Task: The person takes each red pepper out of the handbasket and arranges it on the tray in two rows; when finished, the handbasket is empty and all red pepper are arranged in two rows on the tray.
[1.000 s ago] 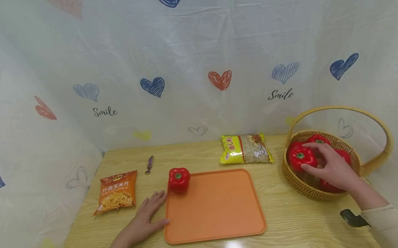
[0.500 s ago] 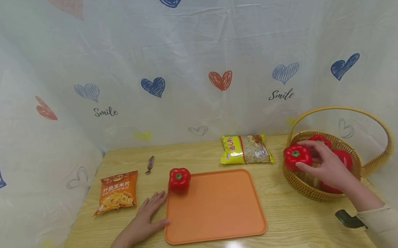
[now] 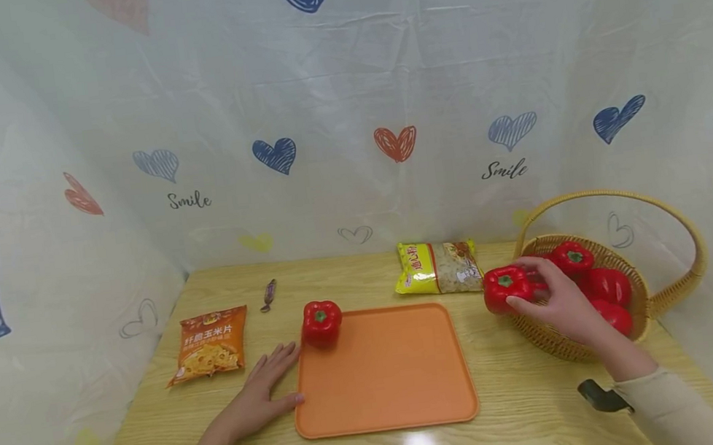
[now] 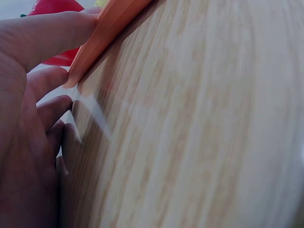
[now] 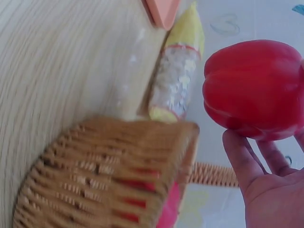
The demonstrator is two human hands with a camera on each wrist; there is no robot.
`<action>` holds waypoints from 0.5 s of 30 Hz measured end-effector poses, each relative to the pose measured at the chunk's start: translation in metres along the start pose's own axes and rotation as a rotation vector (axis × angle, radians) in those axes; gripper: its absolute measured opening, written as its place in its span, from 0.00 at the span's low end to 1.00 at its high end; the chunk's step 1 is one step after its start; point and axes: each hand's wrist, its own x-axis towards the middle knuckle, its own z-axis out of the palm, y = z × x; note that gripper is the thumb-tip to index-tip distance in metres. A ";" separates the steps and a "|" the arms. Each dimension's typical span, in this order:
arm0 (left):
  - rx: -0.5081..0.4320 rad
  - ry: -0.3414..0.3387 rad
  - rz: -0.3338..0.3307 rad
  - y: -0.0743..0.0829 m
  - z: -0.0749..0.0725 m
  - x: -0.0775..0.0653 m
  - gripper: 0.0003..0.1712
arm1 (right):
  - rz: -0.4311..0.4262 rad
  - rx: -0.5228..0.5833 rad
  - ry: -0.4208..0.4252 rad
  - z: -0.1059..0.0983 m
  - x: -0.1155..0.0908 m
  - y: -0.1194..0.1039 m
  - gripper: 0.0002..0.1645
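tabletop (image 3: 528, 394) under tray (image 3: 383, 373) (heart-print backdrop (image 3: 342, 92))

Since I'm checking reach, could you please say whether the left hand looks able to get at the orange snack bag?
Probably yes: the left hand only touches the tray, and nothing visible stands between that hand and the orange snack bag.

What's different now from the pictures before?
The right hand moved left, bringing one red pepper from inside the basket to over its left edge. The left hand, tray, corner pepper, orange bag and yellow bag stayed put.
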 end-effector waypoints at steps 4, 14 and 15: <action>0.000 -0.003 -0.013 0.000 0.000 0.000 0.47 | -0.030 0.017 -0.003 0.013 0.004 -0.003 0.41; -0.005 -0.007 -0.019 -0.001 0.000 0.000 0.46 | -0.059 0.098 -0.037 0.046 0.013 -0.011 0.41; -0.006 -0.007 -0.017 -0.001 0.000 0.000 0.46 | -0.060 0.108 -0.041 0.050 0.014 -0.012 0.40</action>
